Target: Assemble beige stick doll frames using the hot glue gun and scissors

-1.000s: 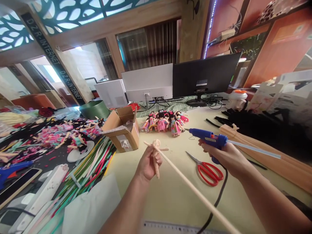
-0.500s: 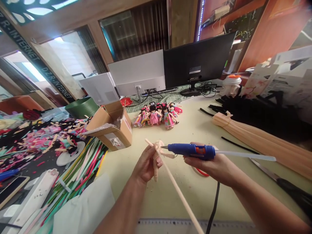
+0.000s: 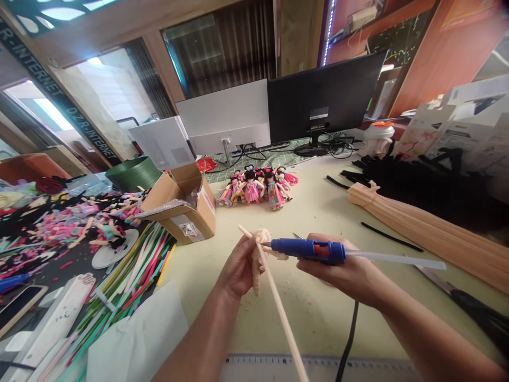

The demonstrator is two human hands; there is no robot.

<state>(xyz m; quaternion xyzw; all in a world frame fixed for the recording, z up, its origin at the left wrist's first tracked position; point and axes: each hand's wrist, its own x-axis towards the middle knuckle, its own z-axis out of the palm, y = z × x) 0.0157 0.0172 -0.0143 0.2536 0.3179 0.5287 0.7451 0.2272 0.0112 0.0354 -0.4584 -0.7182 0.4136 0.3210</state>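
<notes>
Over the middle of the table, my left hand (image 3: pixel 238 270) is closed on a small doll body (image 3: pixel 255 276) of flesh-coloured pipe cleaner. A long flesh-coloured pipe cleaner (image 3: pixel 280 307) crosses the doll body and runs down toward the front edge. In my right hand (image 3: pixel 338 270) is a blue hot glue gun (image 3: pixel 308 249), with a clear glue stick (image 3: pixel 397 259) sticking out of its back. The nozzle tip points left and is at the doll body, close to my left fingertips. Whether it touches, I cannot tell. My fingers hide part of the doll body.
Several finished dolls (image 3: pixel 254 191) stand behind my hands, beside an open cardboard box (image 3: pixel 186 212). On the right lie a flesh-coloured pipe cleaner bundle (image 3: pixel 417 228), a black pile (image 3: pixel 437 185) and scissors (image 3: pixel 457 292). Coloured pipe cleaners (image 3: pixel 119 281) are at left, a ruler (image 3: pixel 254 366) in front.
The glue gun has shifted slightly left, its nozzle closer in at the doll body. The long pipe cleaner's lower end has swung left.
</notes>
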